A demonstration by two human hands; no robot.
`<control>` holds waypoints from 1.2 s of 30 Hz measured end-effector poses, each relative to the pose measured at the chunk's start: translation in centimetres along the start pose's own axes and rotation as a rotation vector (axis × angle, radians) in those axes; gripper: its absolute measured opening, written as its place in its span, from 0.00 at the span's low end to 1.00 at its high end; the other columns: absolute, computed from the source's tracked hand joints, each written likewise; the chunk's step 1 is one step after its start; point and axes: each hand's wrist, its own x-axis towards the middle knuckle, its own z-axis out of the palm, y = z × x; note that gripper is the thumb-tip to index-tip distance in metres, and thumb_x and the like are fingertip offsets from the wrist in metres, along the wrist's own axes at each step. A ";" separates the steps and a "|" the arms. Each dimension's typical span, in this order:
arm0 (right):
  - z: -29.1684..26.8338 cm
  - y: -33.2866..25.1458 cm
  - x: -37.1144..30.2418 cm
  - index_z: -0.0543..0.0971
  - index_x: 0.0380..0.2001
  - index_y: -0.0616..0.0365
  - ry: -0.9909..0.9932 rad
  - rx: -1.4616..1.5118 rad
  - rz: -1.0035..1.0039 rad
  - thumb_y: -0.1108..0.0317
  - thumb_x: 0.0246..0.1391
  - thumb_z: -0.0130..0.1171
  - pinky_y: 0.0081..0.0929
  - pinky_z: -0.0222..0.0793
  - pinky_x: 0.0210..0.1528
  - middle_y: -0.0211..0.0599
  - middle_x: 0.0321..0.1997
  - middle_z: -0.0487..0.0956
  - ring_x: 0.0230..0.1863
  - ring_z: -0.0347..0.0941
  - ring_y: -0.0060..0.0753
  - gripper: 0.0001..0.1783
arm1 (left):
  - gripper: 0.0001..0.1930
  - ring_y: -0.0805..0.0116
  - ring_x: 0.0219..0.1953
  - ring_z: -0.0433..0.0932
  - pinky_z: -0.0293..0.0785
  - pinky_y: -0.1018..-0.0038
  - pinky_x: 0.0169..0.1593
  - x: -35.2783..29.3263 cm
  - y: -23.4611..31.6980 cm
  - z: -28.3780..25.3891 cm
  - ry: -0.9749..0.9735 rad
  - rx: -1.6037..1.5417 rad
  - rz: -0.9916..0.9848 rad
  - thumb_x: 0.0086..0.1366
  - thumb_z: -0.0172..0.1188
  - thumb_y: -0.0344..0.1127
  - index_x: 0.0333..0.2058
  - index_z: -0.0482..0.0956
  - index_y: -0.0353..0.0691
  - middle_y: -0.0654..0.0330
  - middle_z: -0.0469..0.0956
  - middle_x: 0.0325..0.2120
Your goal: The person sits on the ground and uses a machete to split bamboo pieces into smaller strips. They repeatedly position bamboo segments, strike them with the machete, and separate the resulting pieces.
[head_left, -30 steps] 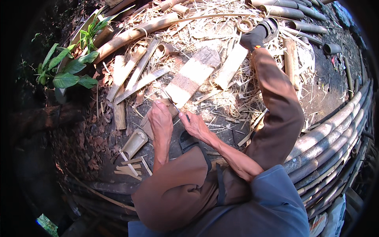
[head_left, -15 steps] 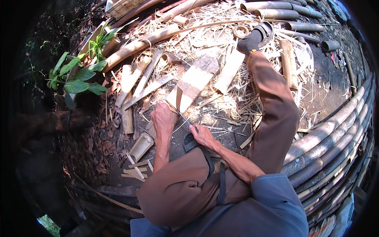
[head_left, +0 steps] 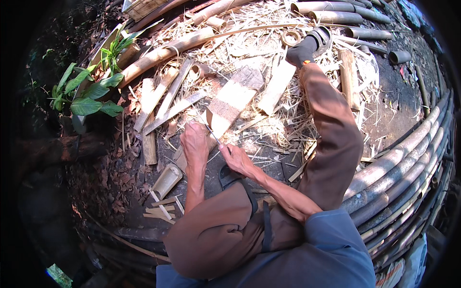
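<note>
Plant: broad-leaved and green (head_left: 86, 106), left of the frame.
Offcuts: flat, pale bamboo strips (head_left: 161, 210) scattered lower left, just below a hollow, cut length of tan bamboo (head_left: 168, 179).
Left hand: the bare left hand (head_left: 194, 144), left of centre, has its fingers curled in; from here I can't tell what they pinch, if anything.
Blade: a slim, dark metal knife (head_left: 214, 135) slants between the hands near the middle of the frame, tip end toward upper left.
Block: a worn, flat wooden slab (head_left: 236, 96), upper centre, just beyond the knife.
Right hand: the bare right hand (head_left: 237, 159), at centre, is closed around the knife's handle, mostly covering it.
Poles: long, grey-brown bamboo (head_left: 396, 165) stacked along the right.
</note>
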 end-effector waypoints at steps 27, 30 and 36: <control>-9.7 -0.1 -5.9 0.72 0.34 0.66 0.303 0.147 0.277 0.44 0.64 0.46 0.35 0.66 0.24 0.40 0.15 0.71 0.18 0.72 0.33 0.29 | 0.38 0.65 0.11 0.75 0.72 0.72 0.17 -0.4 -5.7 -2.0 -0.463 -0.054 -0.653 0.66 0.46 0.63 0.19 0.76 0.25 0.50 0.75 0.12; -10.3 1.3 -4.9 0.72 0.34 0.65 0.422 0.213 0.261 0.47 0.65 0.47 0.30 0.65 0.21 0.35 0.15 0.71 0.16 0.70 0.27 0.27 | 0.35 0.65 0.12 0.75 0.71 0.71 0.18 1.7 -5.9 -1.0 -0.378 -0.101 -0.610 0.66 0.46 0.59 0.21 0.76 0.26 0.51 0.75 0.12; -11.1 1.5 -4.5 0.72 0.43 0.66 0.458 0.397 0.328 0.50 0.65 0.46 0.23 0.63 0.18 0.30 0.15 0.70 0.15 0.69 0.22 0.25 | 0.26 0.65 0.15 0.75 0.69 0.71 0.21 0.6 -14.0 -0.4 -0.387 -0.187 -1.018 0.66 0.48 0.51 0.24 0.76 0.30 0.55 0.76 0.15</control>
